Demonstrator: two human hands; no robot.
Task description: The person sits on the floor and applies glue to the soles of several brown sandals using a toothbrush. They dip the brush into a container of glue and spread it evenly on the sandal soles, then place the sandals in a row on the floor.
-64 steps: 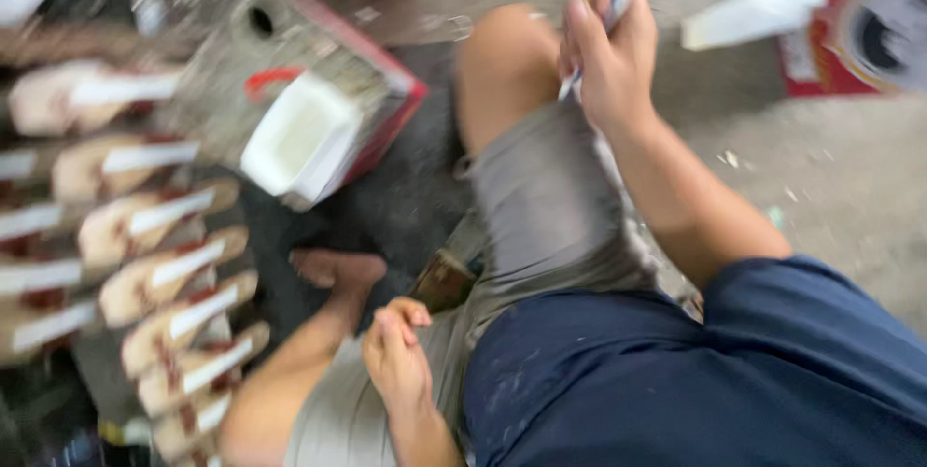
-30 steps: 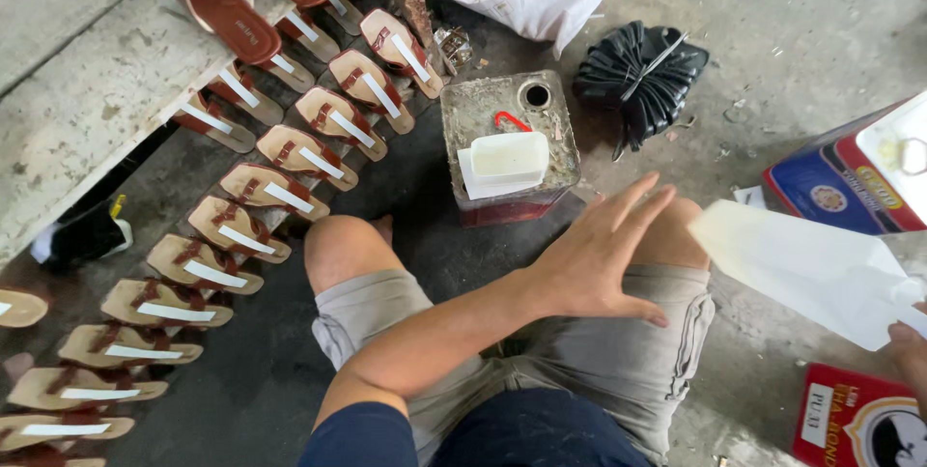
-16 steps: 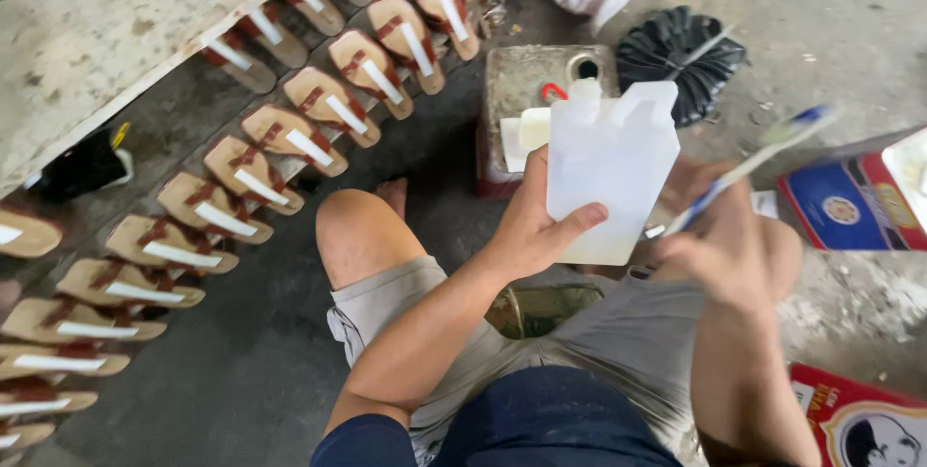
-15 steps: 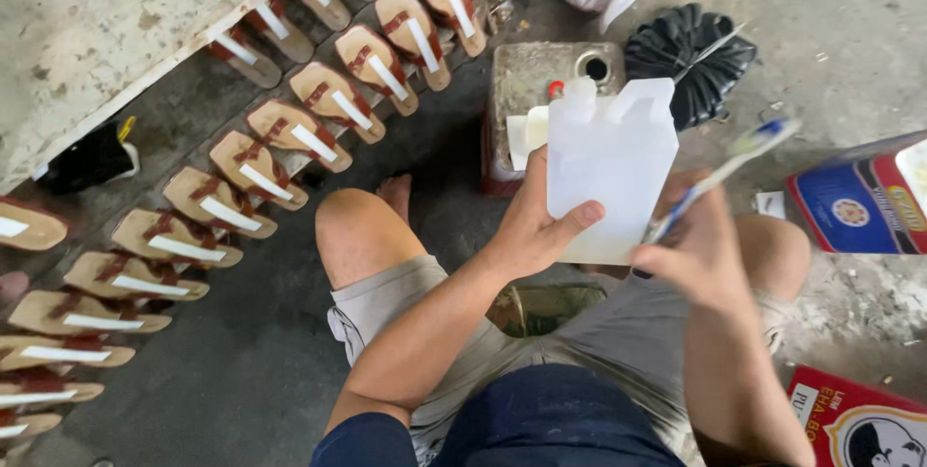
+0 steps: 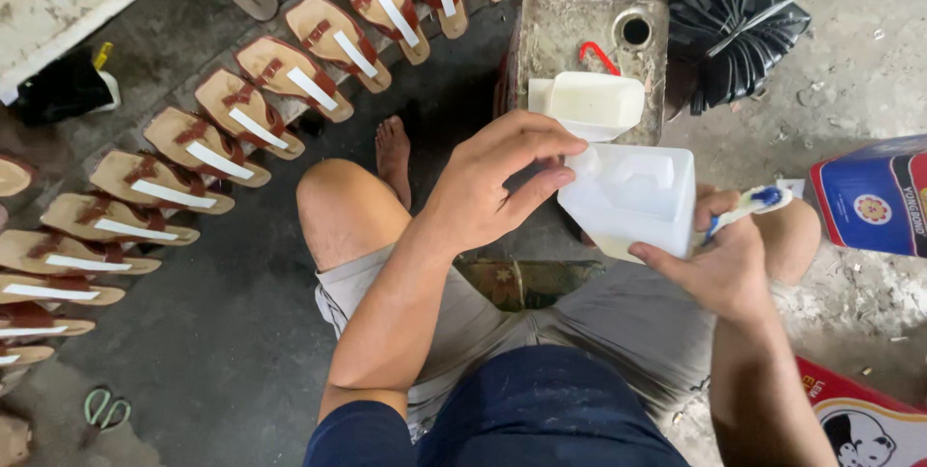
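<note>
A row of brown sandals (image 5: 261, 105) lines the floor to the left; a square metal can (image 5: 589, 42) and black bundle (image 5: 734, 28) lie ahead. The white plastic jug (image 5: 632, 198) sits above the knees — left hand (image 5: 483, 187) fingers pinch its cap corner, right hand (image 5: 719, 259) grips its side, holding a blue-tipped brush (image 5: 748, 206).

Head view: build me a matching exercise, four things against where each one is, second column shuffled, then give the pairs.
Things:
1. white plastic jug
2. toothbrush
3. sandals
4. scissors

Places:
A. in a row at the left
B. on the floor, bottom left
C. between both hands
D. in the right hand

Pairs: 1-C, 2-D, 3-A, 4-B. The left hand has its fingers at the jug's cap.
</note>
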